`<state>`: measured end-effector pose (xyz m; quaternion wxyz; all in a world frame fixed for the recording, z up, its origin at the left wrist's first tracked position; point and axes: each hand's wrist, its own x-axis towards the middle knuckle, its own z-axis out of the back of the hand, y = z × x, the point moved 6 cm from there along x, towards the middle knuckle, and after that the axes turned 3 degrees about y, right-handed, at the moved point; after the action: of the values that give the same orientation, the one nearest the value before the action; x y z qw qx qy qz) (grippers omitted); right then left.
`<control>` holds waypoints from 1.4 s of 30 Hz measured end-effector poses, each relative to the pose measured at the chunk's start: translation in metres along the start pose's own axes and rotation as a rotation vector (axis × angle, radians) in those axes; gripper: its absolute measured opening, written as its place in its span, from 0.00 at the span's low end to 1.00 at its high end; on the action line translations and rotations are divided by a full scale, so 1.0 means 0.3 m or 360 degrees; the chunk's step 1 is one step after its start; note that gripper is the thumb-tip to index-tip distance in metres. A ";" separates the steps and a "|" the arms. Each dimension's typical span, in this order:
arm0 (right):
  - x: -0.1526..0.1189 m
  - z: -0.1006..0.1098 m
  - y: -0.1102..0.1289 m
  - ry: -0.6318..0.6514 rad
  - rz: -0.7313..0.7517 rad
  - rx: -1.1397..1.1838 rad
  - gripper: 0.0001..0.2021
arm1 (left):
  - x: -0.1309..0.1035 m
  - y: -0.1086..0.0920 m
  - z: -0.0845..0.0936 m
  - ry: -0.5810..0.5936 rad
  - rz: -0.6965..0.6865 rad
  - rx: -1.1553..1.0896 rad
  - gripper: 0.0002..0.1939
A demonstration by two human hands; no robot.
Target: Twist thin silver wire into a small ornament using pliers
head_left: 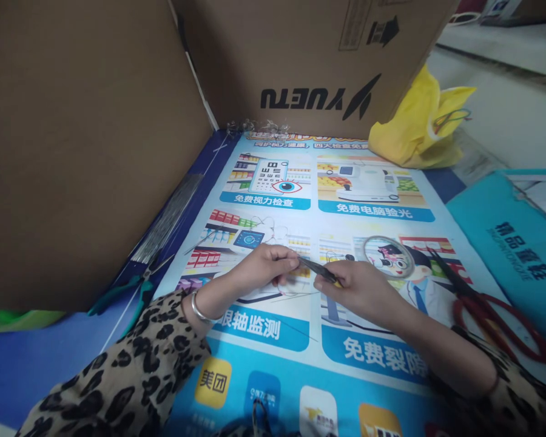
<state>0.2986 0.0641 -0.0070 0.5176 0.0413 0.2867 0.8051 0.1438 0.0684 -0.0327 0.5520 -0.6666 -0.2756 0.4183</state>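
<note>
Feed from the head camera, read from my station. My right hand [357,284] is closed round the pliers [321,270], nose pointing left. My left hand [270,267] has its thumb and forefinger drawn into a narrow pinch, right at the plier tips. Whatever sits in that pinch is too small for me to make out.

Position: pliers between the two hands, over the middle of the sheet [309,358]. Held so, I judge, because the fingers can steady a tiny spot while the tips bear on it; the forearms come in low from both sides, which should spare the wrists.

Layout: a bundle [169,217] of straight thin strands lies left of the sheet, the strands roughly parallel, probably for easy picking. The green-handled tool [146,276] lies near my left forearm and the scissors [471,294] near my right, likely to be within reach. Small bent wire pieces [273,127] sit at the far edge, by the carton [300,54], apparently out of the working area.

Materials: strands grey, metallic-looking. Pliers dark and tapered, a bit of yellow at the grip. Scissors with dark blades and looped red handles. Sheet smooth, printed. Carton matt brown board, its lettering upside down to me. Yellow bag [404,136] soft and crumpled; blue box [505,243] flat-sided. Bracelet [203,308] on the left wrist: a plain, shiny, silvery band.
</note>
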 end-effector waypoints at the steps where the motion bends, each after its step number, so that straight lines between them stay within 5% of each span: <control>1: 0.002 -0.001 0.001 0.0000 0.0000 0.0021 0.15 | 0.001 0.000 0.000 0.0010 -0.0009 -0.0025 0.12; 8: 0.003 -0.008 0.002 0.0002 -0.0007 0.0002 0.15 | 0.002 -0.010 -0.002 0.0020 -0.0037 -0.0063 0.11; 14: -0.001 0.010 -0.005 -0.0083 -0.0086 -0.0341 0.13 | 0.000 -0.015 0.005 -0.0155 -0.0031 0.0087 0.11; 20: -0.025 0.021 0.041 -0.0482 0.0174 -0.0940 0.10 | 0.004 0.003 0.028 -0.0375 0.0011 0.0340 0.10; 28: -0.047 0.012 0.072 -0.0798 0.0418 -0.1369 0.07 | 0.001 0.014 0.028 -0.0393 0.0043 0.0387 0.12; 42: -0.063 0.023 0.102 -0.0871 0.0452 -0.1550 0.09 | -0.006 0.012 0.010 -0.0434 0.0122 0.0099 0.11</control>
<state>0.2848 0.0415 0.0185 0.4192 0.0431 -0.2699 0.8658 0.1399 0.0674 -0.0359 0.5136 -0.5961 -0.3092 0.5341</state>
